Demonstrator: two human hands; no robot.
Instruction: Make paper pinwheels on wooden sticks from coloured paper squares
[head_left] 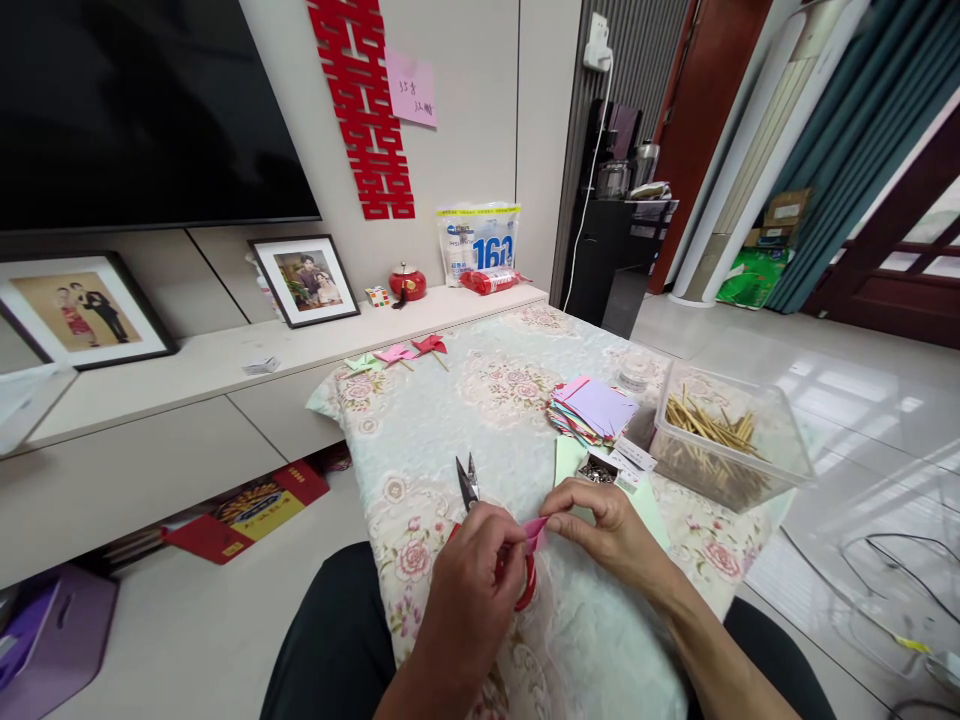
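Note:
A small piece of pink paper (535, 530) is pinched between my two hands, low over the table's near side. My left hand (480, 570) grips it from the left with closed fingers, hiding part of it. The thumb and forefinger of my right hand (596, 520) close on its right tip. Beneath my left hand lie scissors (466, 482), blades apart and pointing away; their red handles are partly covered. Just beyond my right hand stands a small open box of metal pins or tacks (598, 469), on pale green paper (570, 458).
Stacked coloured paper squares (596, 408) lie beyond the pin box. A clear plastic bin (731, 450) of thin sticks stands at the right edge. Several paper pinwheels (396, 355) rest at the far left corner of the flowered tablecloth (420, 430).

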